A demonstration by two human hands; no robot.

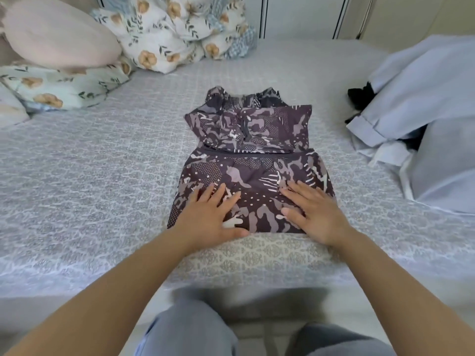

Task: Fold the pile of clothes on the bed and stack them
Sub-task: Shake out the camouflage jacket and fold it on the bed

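No readable writing, brand or label on any cloth in view. The dress [253, 160], dark purple w/ a pale camo-like print, lies flat in the middle of the bed [102, 176], neck end away from the person, top part folded down over itself w/ a dark zip line across the waist. Left hand [209, 214] rests flat on the near-left corner of the dress, fingers straight and spread, holding nothing. Right hand [312, 211] lies flat on the near-right part, fingers straight, pressing the cloth, also gripping nothing. Both hands sit at the hem nearest the person, apart from each other.

To the right, well apart from the dress, a heap of pale blue clothes [424, 119] w/ a black item [361, 97] poking out at its left edge. Far left: a pink pillow [59, 34] on top of floral pillows [59, 86], and a bunched floral quilt [180, 29] at the head of the bed. Grey trouser knees [190, 330] show at the bottom.
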